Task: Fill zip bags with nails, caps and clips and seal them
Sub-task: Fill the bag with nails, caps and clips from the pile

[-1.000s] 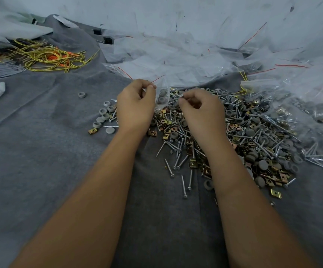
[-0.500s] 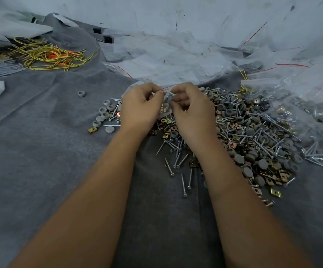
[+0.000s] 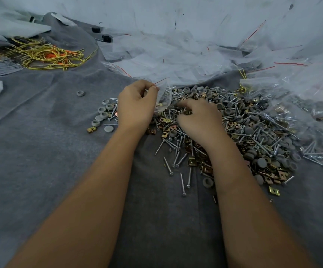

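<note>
My left hand [image 3: 136,105] pinches the red-striped top edge of a small clear zip bag [image 3: 164,97], which hangs open beside it with a few pieces inside. My right hand [image 3: 199,118] lies knuckles-up on the big pile of silver nails, grey caps and brass clips [image 3: 253,132], fingers curled down into the pieces; what they hold is hidden. A small group of grey caps [image 3: 102,115] with a brass clip lies just left of my left hand.
A heap of clear zip bags [image 3: 176,55] covers the back and right, some filled [image 3: 311,113]. Yellow and orange wires [image 3: 44,55] lie at the far left. A lone grey cap [image 3: 80,93] and loose nails [image 3: 183,182] rest on the grey felt [image 3: 40,151].
Half a second ago both hands met at the bag's mouth. Now my right hand has dropped away to the right onto the pile, while my left keeps hold of the bag.
</note>
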The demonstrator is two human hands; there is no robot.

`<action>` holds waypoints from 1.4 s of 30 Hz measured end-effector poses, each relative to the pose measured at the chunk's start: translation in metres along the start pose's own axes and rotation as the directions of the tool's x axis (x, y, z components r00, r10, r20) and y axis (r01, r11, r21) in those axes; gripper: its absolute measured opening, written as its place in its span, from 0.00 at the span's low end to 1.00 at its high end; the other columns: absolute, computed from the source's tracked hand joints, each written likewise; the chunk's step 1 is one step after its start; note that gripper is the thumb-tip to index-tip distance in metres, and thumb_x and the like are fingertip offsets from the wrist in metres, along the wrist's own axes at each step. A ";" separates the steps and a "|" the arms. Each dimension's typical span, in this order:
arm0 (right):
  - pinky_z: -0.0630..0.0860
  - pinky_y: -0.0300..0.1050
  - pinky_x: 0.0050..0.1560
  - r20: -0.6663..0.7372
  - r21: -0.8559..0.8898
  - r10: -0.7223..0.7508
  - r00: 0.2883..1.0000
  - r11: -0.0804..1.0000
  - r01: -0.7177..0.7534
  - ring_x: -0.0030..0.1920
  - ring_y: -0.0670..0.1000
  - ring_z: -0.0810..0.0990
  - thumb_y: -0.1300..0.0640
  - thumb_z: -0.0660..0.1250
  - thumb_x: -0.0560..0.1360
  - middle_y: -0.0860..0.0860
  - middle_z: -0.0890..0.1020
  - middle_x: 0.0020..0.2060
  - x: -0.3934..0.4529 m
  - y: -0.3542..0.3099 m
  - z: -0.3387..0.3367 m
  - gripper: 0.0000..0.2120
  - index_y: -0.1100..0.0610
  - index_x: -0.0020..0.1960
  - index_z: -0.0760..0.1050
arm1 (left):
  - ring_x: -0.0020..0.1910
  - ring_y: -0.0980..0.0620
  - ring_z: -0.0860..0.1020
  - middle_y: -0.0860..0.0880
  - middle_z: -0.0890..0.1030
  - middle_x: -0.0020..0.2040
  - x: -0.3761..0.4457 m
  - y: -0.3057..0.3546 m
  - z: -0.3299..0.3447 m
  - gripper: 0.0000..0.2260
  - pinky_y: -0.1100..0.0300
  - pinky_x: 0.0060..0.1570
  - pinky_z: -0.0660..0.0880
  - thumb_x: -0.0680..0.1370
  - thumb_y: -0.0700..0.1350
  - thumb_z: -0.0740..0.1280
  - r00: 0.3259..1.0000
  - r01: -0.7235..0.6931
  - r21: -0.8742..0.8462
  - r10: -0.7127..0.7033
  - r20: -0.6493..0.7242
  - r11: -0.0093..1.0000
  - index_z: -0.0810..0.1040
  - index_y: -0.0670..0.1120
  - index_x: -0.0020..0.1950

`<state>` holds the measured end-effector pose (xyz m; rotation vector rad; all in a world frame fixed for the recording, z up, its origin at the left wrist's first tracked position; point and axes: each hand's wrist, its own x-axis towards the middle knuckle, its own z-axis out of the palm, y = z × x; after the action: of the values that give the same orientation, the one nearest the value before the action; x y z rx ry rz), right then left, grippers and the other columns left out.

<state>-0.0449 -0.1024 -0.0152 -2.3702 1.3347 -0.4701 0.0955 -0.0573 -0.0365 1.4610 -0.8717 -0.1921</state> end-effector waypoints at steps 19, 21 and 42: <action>0.69 0.32 0.40 -0.250 0.328 -0.056 0.967 0.934 0.139 0.43 0.43 0.79 0.63 0.69 0.74 0.42 0.81 0.38 0.004 0.004 0.002 0.11 0.49 0.52 0.80 | 0.28 0.54 0.65 0.50 0.71 0.28 -0.001 0.001 0.000 0.09 0.57 0.31 0.63 0.74 0.47 0.64 1.000 0.009 -0.004 -0.009 0.004 1.000 0.81 0.46 0.39; 0.74 0.38 0.43 -0.257 0.359 -0.045 0.965 0.923 0.139 0.42 0.44 0.80 0.63 0.69 0.75 0.42 0.80 0.37 0.004 0.003 0.001 0.10 0.50 0.52 0.79 | 0.27 0.54 0.65 0.51 0.70 0.27 -0.001 0.001 0.000 0.09 0.58 0.31 0.63 0.74 0.47 0.64 1.000 0.009 -0.001 -0.009 0.004 1.000 0.82 0.45 0.40; 0.75 0.48 0.54 -0.468 0.180 -0.326 0.821 0.875 0.450 0.52 0.50 0.78 0.63 0.68 0.74 0.49 0.83 0.51 -0.002 -0.012 0.013 0.14 0.54 0.58 0.81 | 0.27 0.57 0.69 0.51 0.75 0.27 -0.003 0.002 0.000 0.08 0.58 0.31 0.67 0.74 0.48 0.63 0.998 -0.058 0.069 0.057 0.020 0.996 0.81 0.51 0.41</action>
<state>-0.0311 -0.0932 -0.0211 -2.3683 0.8337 -1.2774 0.0924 -0.0553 -0.0355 1.4988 -0.9414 -0.1334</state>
